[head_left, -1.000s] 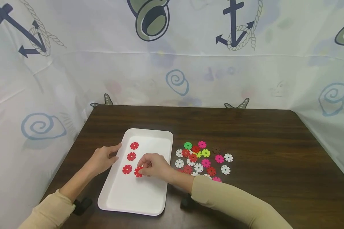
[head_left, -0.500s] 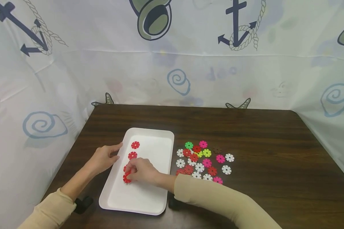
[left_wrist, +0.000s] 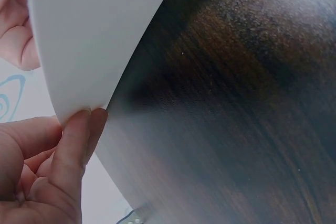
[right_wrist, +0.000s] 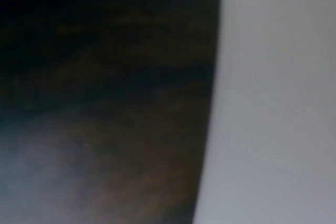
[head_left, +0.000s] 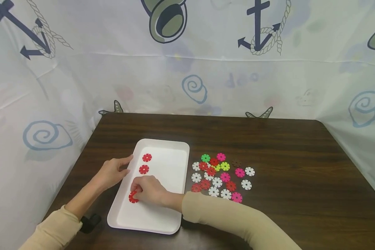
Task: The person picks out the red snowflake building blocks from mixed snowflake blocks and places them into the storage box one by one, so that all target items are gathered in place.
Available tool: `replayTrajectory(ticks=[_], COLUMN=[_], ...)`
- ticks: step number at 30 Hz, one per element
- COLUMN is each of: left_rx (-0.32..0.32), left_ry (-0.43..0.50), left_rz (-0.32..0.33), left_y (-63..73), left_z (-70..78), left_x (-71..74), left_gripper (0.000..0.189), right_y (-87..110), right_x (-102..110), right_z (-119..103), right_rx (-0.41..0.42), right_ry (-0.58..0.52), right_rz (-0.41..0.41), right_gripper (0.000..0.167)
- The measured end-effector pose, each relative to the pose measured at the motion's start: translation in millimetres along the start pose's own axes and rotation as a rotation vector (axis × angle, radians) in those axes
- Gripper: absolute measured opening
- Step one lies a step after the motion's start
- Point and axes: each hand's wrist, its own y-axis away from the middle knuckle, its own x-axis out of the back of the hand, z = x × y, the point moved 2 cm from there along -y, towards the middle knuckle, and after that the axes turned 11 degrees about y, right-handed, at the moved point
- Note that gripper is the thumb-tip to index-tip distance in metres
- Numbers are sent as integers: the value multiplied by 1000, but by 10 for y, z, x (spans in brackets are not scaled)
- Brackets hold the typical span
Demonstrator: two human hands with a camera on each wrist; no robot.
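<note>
In the head view a white tray (head_left: 156,217) lies on the dark wooden table. My right hand (head_left: 148,189) is over its left half and pinches a red notched disc (head_left: 133,197) between thumb and fingertips. Farther up the tray lie two more red discs, a far one (head_left: 147,157) and a nearer one (head_left: 144,169); a third in that column is hidden by my hand. My left hand (head_left: 112,173) pinches the tray's left rim, and the left wrist view shows its thumb and fingertips (left_wrist: 79,124) at the edge. The right wrist view shows only blurred table and tray wall.
Right of the tray is a loose, partly overlapping group of notched discs: several white (head_left: 217,182), pink (head_left: 225,177) and red (head_left: 231,186) ones, yellow (head_left: 225,166), a green one (head_left: 205,158) and a dark brown one (head_left: 236,163). A printed cloth (head_left: 225,93) hangs behind the table.
My right hand has moved left and toward the near side of the tray with the red disc, covering the third disc of the column. My left hand has stayed at the rim.
</note>
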Motion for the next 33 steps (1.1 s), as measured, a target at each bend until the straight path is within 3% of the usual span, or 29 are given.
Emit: replayTrajectory(ticks=[21,33], left_rx=[-15,-8], left_ry=[-3,-5], left_rz=[3,2], left_y=[-14,-13], left_z=[-27,-30], left_x=[-16,-26], left_gripper=[55,55], right_y=[18,85], right_x=[-40,19], right_z=[20,111], right_rx=[35,-20], right_ry=[94,-68], right_rz=[61,76], right_gripper=[9,5])
